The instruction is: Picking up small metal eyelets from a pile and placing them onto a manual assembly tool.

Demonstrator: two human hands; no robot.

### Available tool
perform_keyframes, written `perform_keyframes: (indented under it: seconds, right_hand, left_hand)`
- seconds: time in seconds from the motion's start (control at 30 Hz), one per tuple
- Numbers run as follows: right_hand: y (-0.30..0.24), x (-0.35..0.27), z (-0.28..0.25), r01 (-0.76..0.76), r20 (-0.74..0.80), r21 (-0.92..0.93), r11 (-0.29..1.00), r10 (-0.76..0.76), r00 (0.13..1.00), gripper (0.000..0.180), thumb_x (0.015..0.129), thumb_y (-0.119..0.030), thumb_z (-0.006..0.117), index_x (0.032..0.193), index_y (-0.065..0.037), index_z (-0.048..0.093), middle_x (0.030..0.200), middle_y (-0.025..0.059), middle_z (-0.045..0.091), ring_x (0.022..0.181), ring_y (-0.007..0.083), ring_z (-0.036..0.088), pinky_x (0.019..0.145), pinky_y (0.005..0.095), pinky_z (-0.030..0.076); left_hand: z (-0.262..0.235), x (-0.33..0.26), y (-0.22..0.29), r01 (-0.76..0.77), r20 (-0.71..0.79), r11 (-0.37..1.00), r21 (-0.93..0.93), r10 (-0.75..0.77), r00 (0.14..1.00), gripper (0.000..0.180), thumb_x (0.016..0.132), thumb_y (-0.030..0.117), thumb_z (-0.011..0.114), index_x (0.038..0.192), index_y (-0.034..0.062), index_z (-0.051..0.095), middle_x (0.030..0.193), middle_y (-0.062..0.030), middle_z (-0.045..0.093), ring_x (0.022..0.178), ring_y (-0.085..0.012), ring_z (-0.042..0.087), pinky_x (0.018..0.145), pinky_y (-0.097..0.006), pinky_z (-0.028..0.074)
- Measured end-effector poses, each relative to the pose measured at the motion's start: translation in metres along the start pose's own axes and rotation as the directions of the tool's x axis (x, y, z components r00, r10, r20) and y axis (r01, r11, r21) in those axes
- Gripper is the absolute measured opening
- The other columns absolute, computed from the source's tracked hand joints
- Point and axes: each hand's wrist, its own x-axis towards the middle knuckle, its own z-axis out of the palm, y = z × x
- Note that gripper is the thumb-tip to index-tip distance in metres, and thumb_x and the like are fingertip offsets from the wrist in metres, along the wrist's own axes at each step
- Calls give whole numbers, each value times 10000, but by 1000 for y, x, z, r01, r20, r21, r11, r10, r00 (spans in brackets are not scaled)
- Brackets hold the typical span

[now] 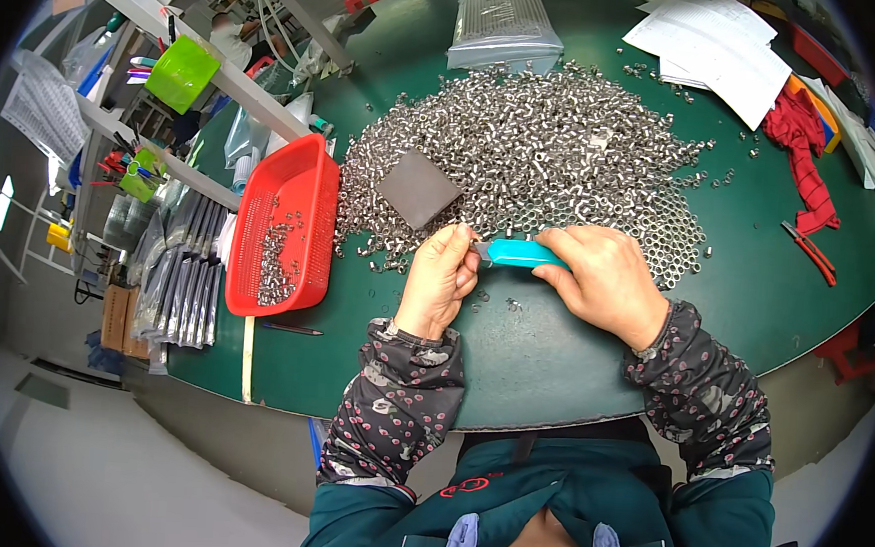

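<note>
My right hand (605, 282) is closed around a utility knife with a teal handle (525, 254). Its short blade (483, 252) points left and meets the fingertips of my left hand (439, 279). Those fingers pinch a small metal piece (475, 245), mostly hidden by them. Just beyond both hands spreads a big heap of small shiny metal rings (526, 144). On the heap's near left side lies a dark grey square block (420, 189). A few loose rings (513, 304) are on the green tabletop (532, 365) below the knife.
To the left stands a red plastic basket (318, 236) with some metal rings inside. Bagged parts (505, 22) lie at the back, paper sheets (712, 50) at the back right. Red-handled pliers (809, 254) and a red cloth (801, 145) are at the right.
</note>
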Motion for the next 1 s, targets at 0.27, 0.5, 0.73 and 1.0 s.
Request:
perform_keyframes:
  seconds: [0.27, 0.5, 0.73, 1.0]
  right_hand:
    - [1, 1, 0, 38, -22, -25, 999, -38, 999, 197, 675, -165, 618, 810, -63, 518, 629, 81, 503, 606, 258, 531, 543, 365, 425]
    - [0, 2, -2, 72, -17, -45, 996, -73, 997, 234, 655, -154, 632, 852, -59, 550, 666, 91, 526, 625, 259, 531, 571, 356, 425]
    - [2, 3, -2, 108, -78, -27, 994, -110, 991, 248, 654, -142, 635, 861, -45, 540, 665, 94, 528, 618, 259, 531, 566, 352, 426]
    - [4, 4, -3, 22, -132, 11, 1000, -20, 991, 223, 686, -159, 613, 855, -57, 510, 661, 97, 524, 611, 262, 539, 539, 359, 430]
  left_hand:
    - [1, 0, 2, 37, -33, 999, 36, -36, 999, 220, 874, 247, 429, 756, 73, 494, 532, 7, 438, 365, -29, 299, 307, -153, 209]
    - [-1, -2, 6, 79, 22, 996, 33, -80, 997, 249, 873, 264, 428, 727, 71, 485, 518, 2, 424, 349, -35, 281, 304, -154, 192]
    - [4, -4, 8, 135, 109, 988, -79, -126, 986, 324, 881, 292, 396, 666, 55, 450, 503, -8, 382, 350, -39, 252, 297, -154, 178]
    - [-1, -3, 7, 151, 158, 981, -123, -131, 979, 325, 883, 299, 388, 666, 65, 452, 521, 4, 398, 367, -35, 263, 309, -153, 187]
